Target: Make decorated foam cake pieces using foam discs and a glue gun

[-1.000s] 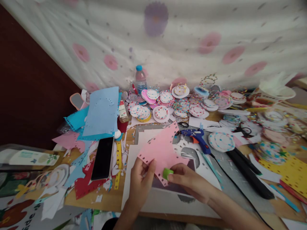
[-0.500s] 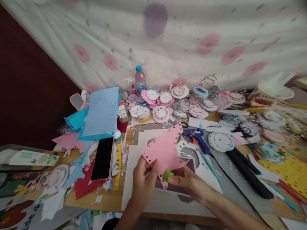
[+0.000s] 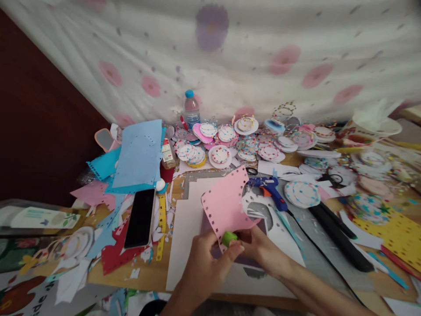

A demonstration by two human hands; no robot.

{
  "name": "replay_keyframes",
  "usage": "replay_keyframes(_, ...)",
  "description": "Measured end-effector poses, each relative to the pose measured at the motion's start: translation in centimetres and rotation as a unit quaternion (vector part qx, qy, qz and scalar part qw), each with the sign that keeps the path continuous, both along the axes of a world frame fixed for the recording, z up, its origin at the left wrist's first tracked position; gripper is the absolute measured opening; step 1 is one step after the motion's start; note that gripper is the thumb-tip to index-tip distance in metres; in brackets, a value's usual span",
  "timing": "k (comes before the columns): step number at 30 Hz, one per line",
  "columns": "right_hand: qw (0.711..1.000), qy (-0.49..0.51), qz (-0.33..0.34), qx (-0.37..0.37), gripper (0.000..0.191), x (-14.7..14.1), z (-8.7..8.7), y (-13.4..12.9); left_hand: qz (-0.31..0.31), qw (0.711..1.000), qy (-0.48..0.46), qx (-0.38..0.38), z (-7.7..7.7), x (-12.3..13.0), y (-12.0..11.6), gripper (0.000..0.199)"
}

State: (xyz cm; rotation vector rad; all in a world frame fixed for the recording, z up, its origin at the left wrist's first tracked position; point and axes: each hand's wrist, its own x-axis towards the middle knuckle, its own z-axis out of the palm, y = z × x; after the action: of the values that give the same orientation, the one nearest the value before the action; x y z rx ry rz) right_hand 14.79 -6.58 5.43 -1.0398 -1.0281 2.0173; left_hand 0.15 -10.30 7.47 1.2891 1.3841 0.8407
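Observation:
A pink sheet [image 3: 225,199] with small punched shapes along its edges is held up above the white papers. A small green punch [image 3: 229,238] sits at its lower edge, between both hands. My left hand [image 3: 208,259] is closed at the punch and the sheet's bottom corner, its thumb against the punch. My right hand [image 3: 259,245] is closed on the lower right part of the sheet, beside the punch; some of its fingers are hidden behind the paper and the left thumb.
A blue glue gun [image 3: 271,191] lies to the right with its cord. Behind are many layered paper discs [image 3: 220,156] and a bottle [image 3: 191,109]. A black phone [image 3: 140,218] and blue sheets [image 3: 138,153] lie left. Black scissors-like handles [image 3: 342,237] lie right.
My left hand has moved right from the sheet's left edge to the punch. The pink sheet has turned, and its left edge now runs down to the punch.

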Motion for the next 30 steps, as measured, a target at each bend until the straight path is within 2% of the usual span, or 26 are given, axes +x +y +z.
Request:
replay_keyframes(7,1.0,-0.001,0.017,0.023,0.038,-0.1,0.1,0.6,0.018,0.999,-0.036,-0.002,-0.4,0.5,0.2,0.021)
replay_keyframes(10,0.997,-0.001,0.065,0.043,0.041,0.1,0.5,1.0,0.03,0.999,-0.021,-0.023,-0.2,0.2,0.7,0.029)
replay_keyframes(12,0.991,-0.024,0.109,0.077,0.041,0.4,0.8,1.2,0.073,0.997,0.011,-0.021,-0.2,-0.3,1.1,0.041)
replay_keyframes(15,0.976,-0.086,0.15,0.132,0.039,1.0,1.0,1.3,0.149,0.987,0.062,0.022,-0.5,-1.2,1.6,0.045)
replay_keyframes(17,0.963,-0.128,0.167,0.166,0.034,1.4,0.7,1.3,0.169,0.982,0.073,0.039,-0.6,-1.8,1.8,0.045)
replay_keyframes(20,0.929,-0.228,0.14,0.254,0.027,1.9,-0.1,1.0,0.183,0.981,0.053,0.018,-0.8,-2.3,1.9,0.045)
replay_keyframes(22,0.912,-0.265,0.118,0.289,0.029,1.9,-0.5,0.9,0.193,0.98,0.038,-0.001,-0.9,-2.4,1.8,0.045)
replay_keyframes(24,0.925,-0.241,0.131,0.264,0.032,1.7,-0.4,1.0,0.202,0.979,0.032,-0.008,-1.0,-2.4,1.7,0.044)
replay_keyframes(27,0.955,-0.171,0.155,0.187,0.04,1.3,0.2,1.3,0.208,0.978,0.027,-0.007,-0.9,-2.3,1.4,0.044)
replay_keyframes(30,0.971,-0.114,0.147,0.154,0.044,1.0,1.0,1.4,0.207,0.978,0.022,-0.008,-0.5,-1.8,1.2,0.044)
